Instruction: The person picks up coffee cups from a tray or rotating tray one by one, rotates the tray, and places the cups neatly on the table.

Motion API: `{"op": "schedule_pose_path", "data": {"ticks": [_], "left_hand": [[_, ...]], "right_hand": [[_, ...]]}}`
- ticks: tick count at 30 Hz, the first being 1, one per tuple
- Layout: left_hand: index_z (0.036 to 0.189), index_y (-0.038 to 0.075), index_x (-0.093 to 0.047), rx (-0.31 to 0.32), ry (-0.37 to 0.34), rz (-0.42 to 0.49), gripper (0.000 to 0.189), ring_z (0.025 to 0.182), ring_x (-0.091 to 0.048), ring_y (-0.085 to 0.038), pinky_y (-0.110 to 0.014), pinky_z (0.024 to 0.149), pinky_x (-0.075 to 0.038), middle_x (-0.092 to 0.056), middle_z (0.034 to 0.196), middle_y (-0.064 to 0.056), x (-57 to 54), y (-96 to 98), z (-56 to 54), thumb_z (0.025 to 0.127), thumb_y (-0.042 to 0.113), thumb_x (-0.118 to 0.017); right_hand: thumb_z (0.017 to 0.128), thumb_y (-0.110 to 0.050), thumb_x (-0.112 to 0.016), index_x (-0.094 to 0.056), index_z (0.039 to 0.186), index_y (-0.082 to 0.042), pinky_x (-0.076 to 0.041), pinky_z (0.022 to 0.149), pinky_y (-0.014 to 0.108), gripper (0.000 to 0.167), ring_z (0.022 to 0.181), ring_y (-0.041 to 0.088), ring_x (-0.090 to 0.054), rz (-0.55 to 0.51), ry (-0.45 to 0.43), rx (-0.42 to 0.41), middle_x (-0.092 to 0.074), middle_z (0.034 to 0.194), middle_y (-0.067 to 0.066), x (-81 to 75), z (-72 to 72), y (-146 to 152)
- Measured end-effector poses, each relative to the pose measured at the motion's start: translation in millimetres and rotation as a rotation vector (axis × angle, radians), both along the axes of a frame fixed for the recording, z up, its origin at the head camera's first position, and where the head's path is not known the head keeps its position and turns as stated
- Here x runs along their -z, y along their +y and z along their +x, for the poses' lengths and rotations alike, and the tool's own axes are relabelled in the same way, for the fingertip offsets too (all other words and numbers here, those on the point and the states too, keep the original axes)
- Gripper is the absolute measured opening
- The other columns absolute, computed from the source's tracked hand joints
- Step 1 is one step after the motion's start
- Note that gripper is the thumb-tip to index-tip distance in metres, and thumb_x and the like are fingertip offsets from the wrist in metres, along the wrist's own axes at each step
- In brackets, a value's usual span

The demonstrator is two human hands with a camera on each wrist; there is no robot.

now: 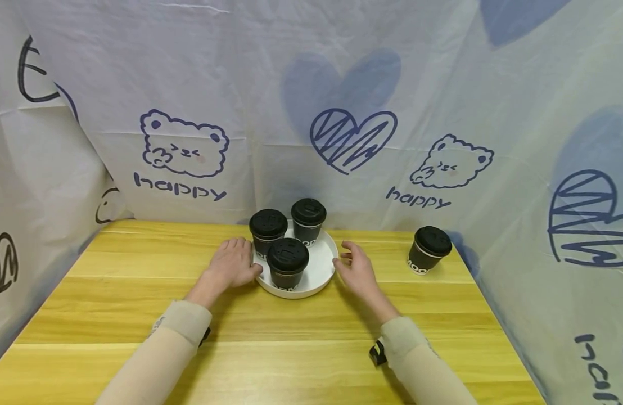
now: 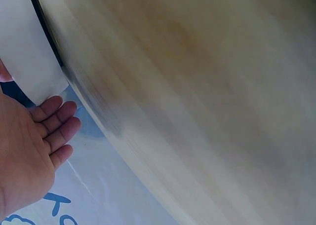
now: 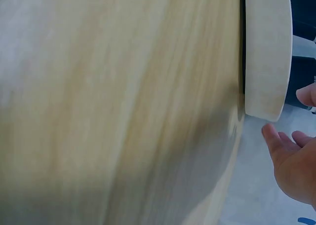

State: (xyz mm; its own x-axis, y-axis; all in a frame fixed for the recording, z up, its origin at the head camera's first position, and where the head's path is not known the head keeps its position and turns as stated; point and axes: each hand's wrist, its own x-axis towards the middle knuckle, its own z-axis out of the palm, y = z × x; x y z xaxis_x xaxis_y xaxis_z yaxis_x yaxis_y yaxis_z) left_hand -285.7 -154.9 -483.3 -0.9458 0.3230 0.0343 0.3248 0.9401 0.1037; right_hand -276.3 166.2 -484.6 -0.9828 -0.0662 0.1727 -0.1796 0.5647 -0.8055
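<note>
A round white tray [image 1: 323, 263] with a low rim stands on the table and carries three dark paper cups with black lids: a front cup [image 1: 287, 264], a back-left cup [image 1: 268, 232] and a back-right cup [image 1: 308, 220]. At the tray's left side is my left hand [image 1: 233, 263], thumb at the rim. Its fingers look nearly straight beside the outer wall in the left wrist view. My right hand [image 1: 358, 273] is by the right rim, fingers loosely bent. In the right wrist view its thumb is near the rim and a fingertip lies close to the wall.
Another lidded dark cup [image 1: 429, 251] stands apart on the right of the wooden table [image 1: 271, 360]. White cloth [image 1: 271, 101] with blue hearts and bear drawings hangs behind the table and along both sides.
</note>
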Motion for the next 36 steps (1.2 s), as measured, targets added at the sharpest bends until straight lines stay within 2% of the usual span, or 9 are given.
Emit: {"op": "schedule_pose_path", "data": {"ticks": [5,11,15,23,31,36], "left_hand": [[0.133,-0.013,-0.051,-0.002,0.0,0.002,0.072,0.122,-0.05,-0.044,-0.057,0.114,-0.036,-0.055,0.129,-0.029,0.6,-0.4,-0.4,0.094,0.047,-0.057],[0.131,-0.013,-0.051,-0.002,-0.003,-0.007,0.07,0.121,-0.05,-0.044,-0.056,0.113,-0.037,-0.055,0.127,-0.029,-2.3,-0.4,0.2,0.094,0.046,-0.057],[0.127,-0.012,-0.053,0.006,0.002,-0.011,0.067,0.115,-0.051,-0.042,-0.055,0.11,-0.039,-0.056,0.121,-0.027,-3.9,0.4,0.7,0.094,0.046,-0.057],[0.131,-0.012,-0.052,-0.015,-0.027,-0.007,0.07,0.117,-0.051,-0.042,-0.055,0.111,-0.039,-0.055,0.125,-0.027,-3.8,0.0,-0.1,0.094,0.047,-0.058],[0.133,-0.015,-0.05,-0.086,-0.08,0.13,0.071,0.121,-0.051,-0.044,-0.056,0.114,-0.038,-0.055,0.123,-0.028,-7.2,-3.1,4.6,0.095,0.045,-0.062],[0.141,-0.018,-0.043,-0.148,-0.102,0.239,0.075,0.13,-0.048,-0.049,-0.06,0.117,-0.035,-0.051,0.135,-0.035,-11.3,-5.6,11.1,0.097,0.04,-0.062]], "right_hand": [[0.097,-0.01,-0.067,-0.05,0.145,0.008,-0.058,0.098,0.045,0.054,0.117,0.037,-0.067,-0.007,-0.048,0.018,-0.059,0.139,0.026,4.2,-2.6,-3.2],[0.096,-0.006,-0.065,-0.055,0.139,0.01,-0.059,0.093,0.043,0.048,0.111,0.035,-0.069,0.033,-0.044,0.016,-0.065,0.131,0.026,8.4,-3.2,-5.2],[0.096,-0.004,-0.063,-0.058,0.136,0.01,-0.059,0.093,0.042,0.043,0.112,0.035,-0.07,0.038,-0.039,0.02,-0.066,0.131,0.026,8.2,-1.4,-6.9],[0.097,-0.004,-0.062,-0.057,0.137,0.011,-0.058,0.096,0.042,0.043,0.116,0.036,-0.068,0.031,-0.055,0.018,-0.064,0.135,0.026,7.5,-1.6,-9.3],[0.097,-0.004,-0.062,-0.056,0.138,0.012,-0.059,0.096,0.043,0.045,0.116,0.038,-0.068,0.029,-0.053,0.012,-0.062,0.137,0.027,6.7,-0.3,-9.8],[0.097,-0.004,-0.062,-0.055,0.14,0.011,-0.058,0.097,0.044,0.045,0.118,0.037,-0.067,0.016,-0.074,0.024,-0.061,0.139,0.026,6.2,1.7,-11.3]]}}
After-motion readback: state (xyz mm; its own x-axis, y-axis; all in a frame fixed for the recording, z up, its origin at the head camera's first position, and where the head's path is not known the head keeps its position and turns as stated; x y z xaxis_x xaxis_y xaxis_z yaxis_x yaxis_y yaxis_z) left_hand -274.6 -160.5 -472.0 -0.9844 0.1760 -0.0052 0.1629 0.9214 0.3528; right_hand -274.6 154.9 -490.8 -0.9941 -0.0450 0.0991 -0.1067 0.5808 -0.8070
